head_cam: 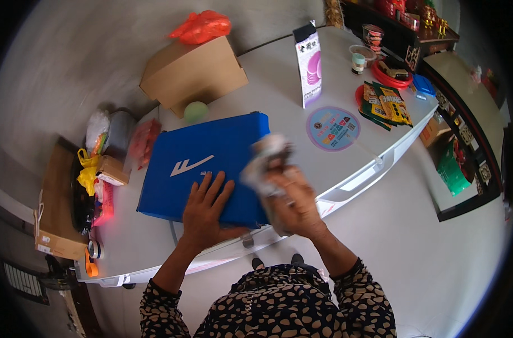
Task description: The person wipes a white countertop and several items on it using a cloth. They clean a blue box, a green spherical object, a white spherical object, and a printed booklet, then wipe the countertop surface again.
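A blue shoe box (pixel 188 145) with a white logo lies closed on a white chest freezer (pixel 256 80). My left hand (pixel 207 211) rests on the box's lid near its front edge, fingers spread and holding nothing. A crumpled whitish cloth (pixel 262 169), blurred by motion, is gripped in my right hand (pixel 294 198) at the box's right end. Part of that end is hidden behind the cloth and hand. Just behind the box sits a pale green ball (pixel 196 112).
A cardboard box (pixel 197 72) topped by a red plastic bag (pixel 203 26) stands behind. To the right are a tall paper package (pixel 309 67), a round sticker (pixel 333 129) and snack packets (pixel 387 105). An open carton (pixel 60 203) and orange scissors (pixel 90 264) lie left.
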Action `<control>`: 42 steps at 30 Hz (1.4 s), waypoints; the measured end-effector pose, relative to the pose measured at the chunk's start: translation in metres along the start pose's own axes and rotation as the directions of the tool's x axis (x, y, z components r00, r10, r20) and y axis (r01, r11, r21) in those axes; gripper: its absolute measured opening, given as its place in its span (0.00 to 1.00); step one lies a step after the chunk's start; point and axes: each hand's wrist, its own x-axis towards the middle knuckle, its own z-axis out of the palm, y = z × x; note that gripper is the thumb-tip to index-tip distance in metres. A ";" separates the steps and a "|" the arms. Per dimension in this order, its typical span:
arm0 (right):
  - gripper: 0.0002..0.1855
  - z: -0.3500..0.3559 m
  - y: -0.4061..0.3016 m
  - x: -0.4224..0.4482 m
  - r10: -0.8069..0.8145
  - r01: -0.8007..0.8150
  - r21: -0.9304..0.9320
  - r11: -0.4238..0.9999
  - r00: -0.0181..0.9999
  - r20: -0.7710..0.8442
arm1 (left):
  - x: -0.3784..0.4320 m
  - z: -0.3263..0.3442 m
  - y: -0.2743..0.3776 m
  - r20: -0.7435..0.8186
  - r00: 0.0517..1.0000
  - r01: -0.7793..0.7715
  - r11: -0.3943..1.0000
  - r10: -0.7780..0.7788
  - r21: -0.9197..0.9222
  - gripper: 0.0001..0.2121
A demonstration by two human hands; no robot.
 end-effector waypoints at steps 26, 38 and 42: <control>0.24 0.049 0.042 0.042 -0.087 0.103 -0.292 0.951 0.994 0.065 | 0.002 0.001 0.003 -0.010 0.999 0.039 0.998 -0.039 -0.044 0.45; 0.19 0.041 -0.003 -0.057 -0.218 0.222 -0.218 0.950 0.975 0.043 | -0.010 0.002 -0.014 -0.026 0.985 -0.169 0.986 0.169 0.015 0.35; 0.21 0.023 0.010 -0.056 0.299 -0.271 0.178 0.946 0.942 -0.153 | -0.017 0.001 -0.005 -0.103 0.986 -0.141 0.989 0.134 -0.054 0.37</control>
